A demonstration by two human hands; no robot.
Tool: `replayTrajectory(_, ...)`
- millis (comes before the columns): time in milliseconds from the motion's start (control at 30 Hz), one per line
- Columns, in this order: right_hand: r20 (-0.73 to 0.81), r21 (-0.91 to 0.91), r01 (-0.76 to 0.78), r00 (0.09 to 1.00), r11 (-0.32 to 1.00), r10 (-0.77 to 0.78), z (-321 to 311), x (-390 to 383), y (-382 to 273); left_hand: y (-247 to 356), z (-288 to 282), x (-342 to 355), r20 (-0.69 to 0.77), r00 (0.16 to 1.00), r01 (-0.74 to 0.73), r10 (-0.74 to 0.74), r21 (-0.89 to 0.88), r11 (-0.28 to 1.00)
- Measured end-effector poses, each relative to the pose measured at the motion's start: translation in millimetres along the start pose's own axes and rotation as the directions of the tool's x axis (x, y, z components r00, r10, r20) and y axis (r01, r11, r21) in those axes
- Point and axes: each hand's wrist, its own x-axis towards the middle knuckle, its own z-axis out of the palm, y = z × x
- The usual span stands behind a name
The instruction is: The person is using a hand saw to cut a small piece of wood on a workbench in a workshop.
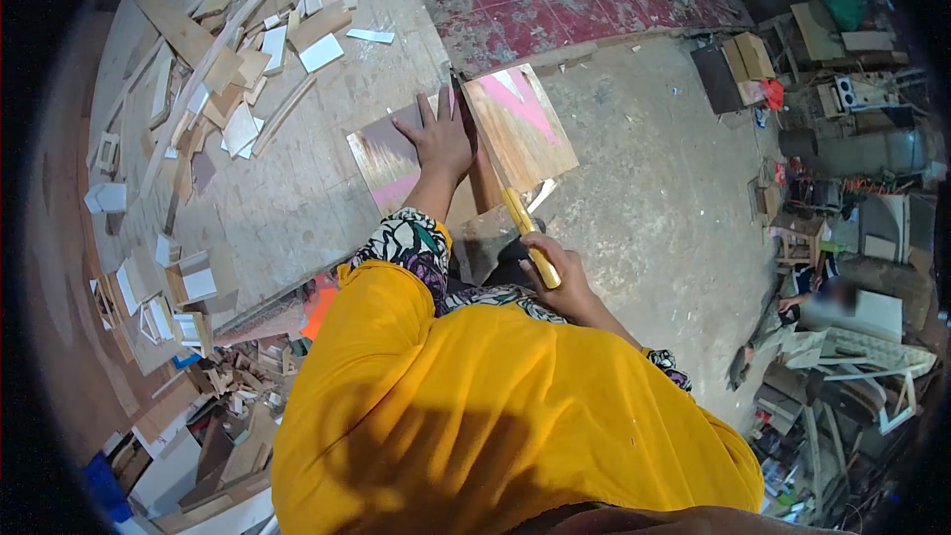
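Note:
My left hand (443, 147) lies flat with its fingers spread on a wooden board (523, 119) that has pink and white markings. The board rests at the worktable's right edge, and its right part juts out past that edge over the floor. My right hand (567, 272) is closed around the yellow handle of a handsaw (518, 213). The saw's long blade runs away from me across the board, just right of my left hand. How deep the teeth sit in the wood I cannot tell.
Wood offcuts (238, 64) are heaped on the far left of the worktable (287, 208). Small wooden pieces (193, 282) stand near its left corner. Scrap wood (233, 386) lies below at the left. Clutter lines the right side of the concrete floor (654, 159), where a person (830, 299) is partly visible.

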Motion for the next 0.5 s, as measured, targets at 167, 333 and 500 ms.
replayTrajectory(167,-0.150,0.029,0.107,0.983,0.994,-0.102,-12,6,15,6,-11,0,0.024,1.000,0.014,-0.013,-0.028,1.000)
replayTrajectory(333,-0.158,0.377,-0.135,0.966,0.917,0.207,-26,14,10,22,-10,-2,-0.044,0.994,0.100,-0.104,-0.092,0.991)
replayTrajectory(500,-0.189,0.188,0.047,0.982,0.981,-0.011,-17,9,7,22,2,2,-0.138,0.976,0.157,-0.167,-0.077,0.985)
